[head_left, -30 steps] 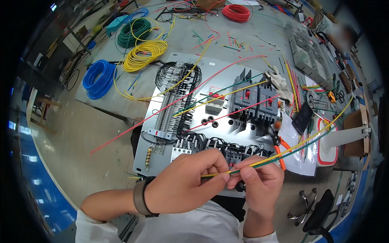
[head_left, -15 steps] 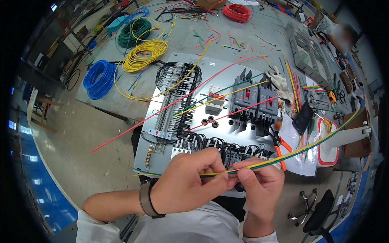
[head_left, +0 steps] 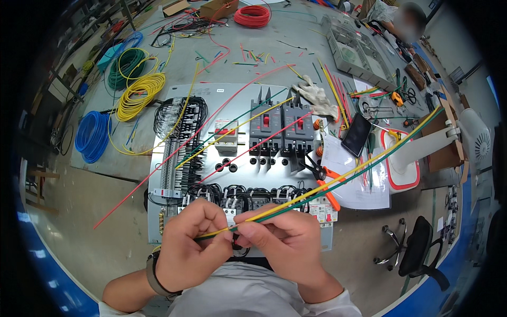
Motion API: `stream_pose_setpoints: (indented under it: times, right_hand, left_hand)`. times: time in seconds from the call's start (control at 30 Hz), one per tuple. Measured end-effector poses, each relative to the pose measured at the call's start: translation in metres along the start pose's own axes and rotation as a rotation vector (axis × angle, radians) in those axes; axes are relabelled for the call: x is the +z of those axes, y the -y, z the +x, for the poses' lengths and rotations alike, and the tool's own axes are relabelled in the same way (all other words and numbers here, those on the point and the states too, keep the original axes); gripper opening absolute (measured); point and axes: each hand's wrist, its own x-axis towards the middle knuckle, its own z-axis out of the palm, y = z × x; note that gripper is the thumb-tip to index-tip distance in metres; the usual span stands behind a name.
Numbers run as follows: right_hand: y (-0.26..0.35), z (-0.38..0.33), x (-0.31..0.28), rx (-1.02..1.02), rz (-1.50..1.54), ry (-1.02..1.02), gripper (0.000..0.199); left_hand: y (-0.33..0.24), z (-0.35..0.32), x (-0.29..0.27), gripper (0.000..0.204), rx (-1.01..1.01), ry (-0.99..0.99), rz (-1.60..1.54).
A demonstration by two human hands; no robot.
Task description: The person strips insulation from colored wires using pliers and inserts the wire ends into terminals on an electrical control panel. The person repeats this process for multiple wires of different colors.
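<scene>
My left hand (head_left: 193,251) and my right hand (head_left: 285,245) are close together over the near edge of a metal mounting panel (head_left: 237,95). Between their fingertips both pinch a yellow wire (head_left: 380,152) and a green wire (head_left: 364,169), lying side by side. From the right hand the pair runs up to the right in a long, gentle curve. Short lengths pass through the left hand's fingers, which partly hide them. Loose red, green and yellow wires lie across the panel, over a terminal strip (head_left: 171,158) and black circuit breakers (head_left: 265,124).
Orange-handled pliers (head_left: 331,193) lie at the panel's right edge, by papers (head_left: 369,193) and a black phone (head_left: 356,132). White gloves (head_left: 316,95) rest behind the breakers. Blue (head_left: 95,136), yellow (head_left: 140,98) and red wire coils (head_left: 252,17) lie on the table. A person (head_left: 393,26) is at far right.
The view has shifted, so the panel and table things appear further left. My hands also appear further left, and the left one is turned more upright. Both keep hold of the wires.
</scene>
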Motion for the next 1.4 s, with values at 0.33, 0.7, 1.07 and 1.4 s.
stream_pose_setpoints:
  times: [0.33, 0.7, 1.07, 1.4]
  right_hand:
    - [-0.007, 0.003, -0.012, -0.028, 0.038, 0.075, 0.022]
    - [-0.038, 0.028, -0.174, 0.064, -1.183, -0.183, 0.077]
    - [-0.017, 0.017, -0.158, 0.034, -1.091, -0.277, 0.049]
    - [0.017, 0.008, -0.022, -0.384, -0.898, -0.038, 0.056]
  left_hand:
    - [-0.005, 0.007, 0.003, 0.009, -0.075, 0.074, -0.022]
    - [-0.009, 0.011, -0.025, 0.004, -0.142, 0.018, -0.157]
    - [-0.024, 0.011, -0.034, 0.003, -0.145, 0.013, -0.295]
    - [-0.036, 0.008, -0.027, 0.002, -0.127, 0.03, -0.342]
